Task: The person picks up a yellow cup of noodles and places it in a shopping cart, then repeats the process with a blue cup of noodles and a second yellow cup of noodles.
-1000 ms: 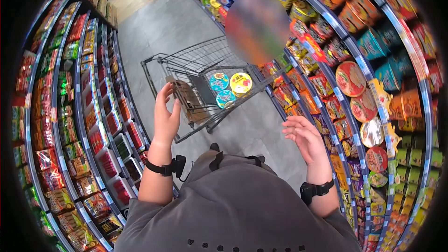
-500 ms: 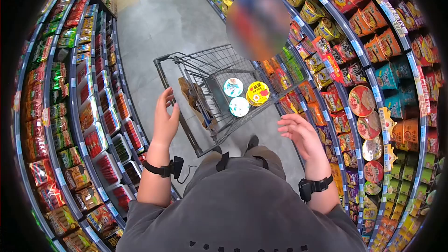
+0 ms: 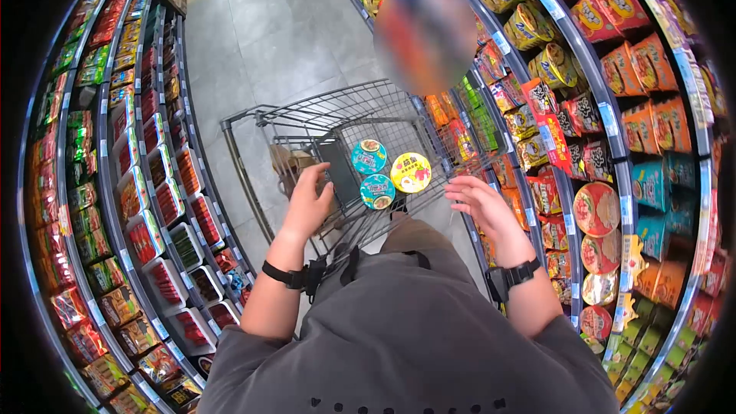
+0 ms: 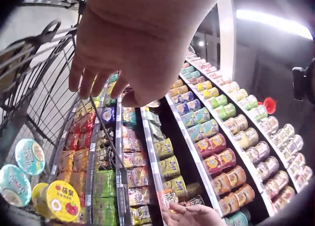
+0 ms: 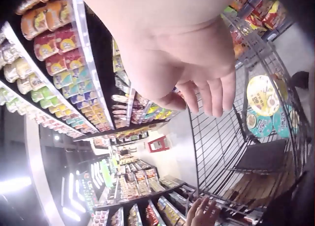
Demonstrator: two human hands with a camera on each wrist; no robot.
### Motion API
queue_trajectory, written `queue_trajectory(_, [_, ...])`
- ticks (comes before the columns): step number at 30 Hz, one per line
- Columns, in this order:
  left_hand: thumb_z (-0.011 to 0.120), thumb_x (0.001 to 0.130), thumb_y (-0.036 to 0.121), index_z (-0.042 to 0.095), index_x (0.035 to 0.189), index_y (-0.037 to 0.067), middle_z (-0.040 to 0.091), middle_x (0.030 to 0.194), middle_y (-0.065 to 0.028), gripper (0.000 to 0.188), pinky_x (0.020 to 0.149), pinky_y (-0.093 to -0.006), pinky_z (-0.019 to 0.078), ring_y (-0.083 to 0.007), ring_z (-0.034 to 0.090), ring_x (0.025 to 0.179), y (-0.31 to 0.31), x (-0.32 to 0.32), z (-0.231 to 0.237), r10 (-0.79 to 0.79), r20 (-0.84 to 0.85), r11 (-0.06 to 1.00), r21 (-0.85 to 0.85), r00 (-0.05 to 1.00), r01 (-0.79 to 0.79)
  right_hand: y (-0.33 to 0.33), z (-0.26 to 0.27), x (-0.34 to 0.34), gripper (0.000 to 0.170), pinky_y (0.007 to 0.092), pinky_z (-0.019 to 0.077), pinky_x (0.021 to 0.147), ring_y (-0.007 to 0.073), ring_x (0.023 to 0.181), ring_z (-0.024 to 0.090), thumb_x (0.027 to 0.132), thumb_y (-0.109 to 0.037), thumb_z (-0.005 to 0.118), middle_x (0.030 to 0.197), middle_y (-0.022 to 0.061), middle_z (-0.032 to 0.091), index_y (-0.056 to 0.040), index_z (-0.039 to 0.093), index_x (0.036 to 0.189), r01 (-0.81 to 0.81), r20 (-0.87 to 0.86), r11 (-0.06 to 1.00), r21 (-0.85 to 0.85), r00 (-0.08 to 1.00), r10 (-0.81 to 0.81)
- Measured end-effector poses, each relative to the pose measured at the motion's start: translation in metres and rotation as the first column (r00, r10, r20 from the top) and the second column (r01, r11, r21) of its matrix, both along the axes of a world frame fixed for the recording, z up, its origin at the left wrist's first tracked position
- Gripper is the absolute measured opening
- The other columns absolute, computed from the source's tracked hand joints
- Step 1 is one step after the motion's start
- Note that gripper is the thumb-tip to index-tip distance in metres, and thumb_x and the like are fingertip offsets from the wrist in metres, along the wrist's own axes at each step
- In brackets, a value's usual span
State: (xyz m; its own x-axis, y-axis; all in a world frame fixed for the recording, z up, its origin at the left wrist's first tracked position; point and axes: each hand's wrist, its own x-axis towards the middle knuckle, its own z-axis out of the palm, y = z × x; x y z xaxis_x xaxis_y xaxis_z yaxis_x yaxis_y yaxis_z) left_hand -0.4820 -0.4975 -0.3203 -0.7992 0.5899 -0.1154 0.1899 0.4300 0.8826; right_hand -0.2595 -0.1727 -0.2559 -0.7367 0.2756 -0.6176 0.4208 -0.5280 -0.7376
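A wire shopping cart [image 3: 337, 96] stands right in front of my body. In its basket are two teal instant noodle cups [image 3: 369, 156] and a yellow noodle cup [image 3: 411, 172], lids up, close together. My left hand [image 3: 309, 201] is held over the cart's near left part, fingers loosely bent with nothing in them. Beside the yellow cup, my right hand [image 3: 484, 205] is raised near the basket's right side, its fingers relaxed and the palm turned inward. The right wrist view shows the yellow cup and the loosely hanging fingers [image 5: 214, 95] apart from each other.
Shelves of noodle cups and packets [image 3: 598, 211] rise close on the right. On the left stand shelves of packaged snacks [image 3: 115, 291] and white trays [image 3: 165, 280]. Grey floor [image 3: 268, 31] stretches ahead, and a blurred round patch [image 3: 425, 34] covers part of the right side.
My left hand has shifted right, over the cart. The cart now appears closer to my body, and the shelves have slid in view. My right hand stays raised, nearly unchanged.
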Motion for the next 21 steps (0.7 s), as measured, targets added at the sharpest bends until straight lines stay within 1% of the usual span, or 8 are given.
queue_trajectory(2, [0.066,0.095,0.010,0.058,0.136,0.003,0.062,0.126,-0.0180,0.041,0.099,-0.0403,0.0510,-0.0311,0.064,0.113,0.022,0.002,-0.031,0.019,0.077,0.999,-0.035,0.997,-0.017,0.025,-0.027,-0.018,0.032,0.0391,0.0493,0.103,0.0224,0.123,0.063,0.103,-0.017,0.054,0.130,0.0101,0.067,-0.0047,0.062,0.132,-0.103,0.033,0.995,-0.004,0.994,0.103])
queue_trajectory(5, [0.068,0.094,0.013,0.061,0.133,0.003,0.064,0.123,-0.0188,0.041,0.097,-0.0408,0.0523,-0.0329,0.065,0.112,0.060,0.013,-0.058,0.012,0.204,0.990,-0.140,0.979,0.017,0.058,-0.079,-0.035,0.034,0.0377,0.0474,0.105,0.0217,0.127,0.059,0.103,-0.017,0.056,0.136,0.0077,0.063,-0.0066,0.061,0.135,-0.161,0.128,0.986,-0.030,0.978,0.164])
queue_trajectory(8, [0.067,0.094,0.015,0.061,0.133,0.002,0.064,0.124,-0.0208,0.042,0.098,-0.0424,0.0523,-0.0352,0.065,0.113,0.093,0.024,-0.105,0.011,0.329,0.974,-0.218,0.944,0.065,0.081,-0.127,-0.051,0.035,0.0390,0.0457,0.108,0.0193,0.127,0.058,0.102,-0.017,0.058,0.134,0.0059,0.062,-0.0074,0.061,0.135,-0.206,0.251,0.977,-0.061,0.944,0.215])
queue_trajectory(10, [0.067,0.094,0.018,0.060,0.135,0.001,0.065,0.127,-0.0238,0.044,0.099,-0.0437,0.0522,-0.0371,0.066,0.116,0.112,0.030,-0.137,0.002,0.344,0.960,-0.264,0.939,0.095,0.092,-0.153,-0.061,0.036,0.0397,0.0437,0.110,0.0169,0.129,0.054,0.101,-0.017,0.059,0.133,0.0061,0.061,-0.0087,0.061,0.136,-0.248,0.304,0.965,-0.091,0.916,0.264])
queue_trajectory(13, [0.066,0.094,0.024,0.061,0.133,-0.002,0.068,0.127,-0.0285,0.047,0.102,-0.0433,0.0517,-0.0393,0.066,0.120,0.140,0.039,-0.176,0.058,0.483,0.937,-0.329,0.874,0.119,0.099,-0.177,-0.079,0.040,0.0391,0.0412,0.110,0.0172,0.133,0.049,0.099,-0.023,0.063,0.136,0.0077,0.059,-0.0087,0.061,0.137,-0.345,0.358,0.931,-0.119,0.860,0.364])
queue_trajectory(15, [0.065,0.094,0.023,0.062,0.134,-0.001,0.068,0.129,-0.0258,0.046,0.103,-0.0419,0.0513,-0.0369,0.066,0.121,0.151,0.046,-0.209,0.085,0.507,0.922,-0.367,0.858,0.126,0.100,-0.191,-0.088,0.049,0.0401,0.0412,0.108,0.0227,0.131,0.053,0.097,-0.027,0.064,0.138,0.0099,0.062,-0.0043,0.059,0.140,-0.507,0.460,0.855,-0.106,0.738,0.494])
queue_trajectory(19, [0.064,0.094,0.024,0.063,0.134,0.000,0.069,0.131,-0.0233,0.046,0.104,-0.0401,0.0509,-0.0342,0.066,0.122,0.176,0.057,-0.222,0.112,0.567,0.922,-0.367,0.816,0.128,0.096,-0.225,-0.092,0.051,0.0393,0.0415,0.109,0.0251,0.130,0.056,0.097,-0.029,0.065,0.136,0.0144,0.065,-0.0020,0.060,0.140,-0.611,0.448,0.784,-0.112,0.673,0.588])
queue_trajectory(21, [0.065,0.095,0.025,0.064,0.133,0.000,0.069,0.128,-0.0246,0.045,0.101,-0.0397,0.0522,-0.0334,0.068,0.119,0.182,0.060,-0.219,0.113,0.572,0.927,-0.356,0.812,0.122,0.093,-0.244,-0.093,0.054,0.0434,0.0371,0.112,0.0272,0.136,0.050,0.099,-0.039,0.066,0.143,0.0160,0.060,-0.0080,0.060,0.143,-0.686,0.389,0.714,-0.138,0.626,0.676])
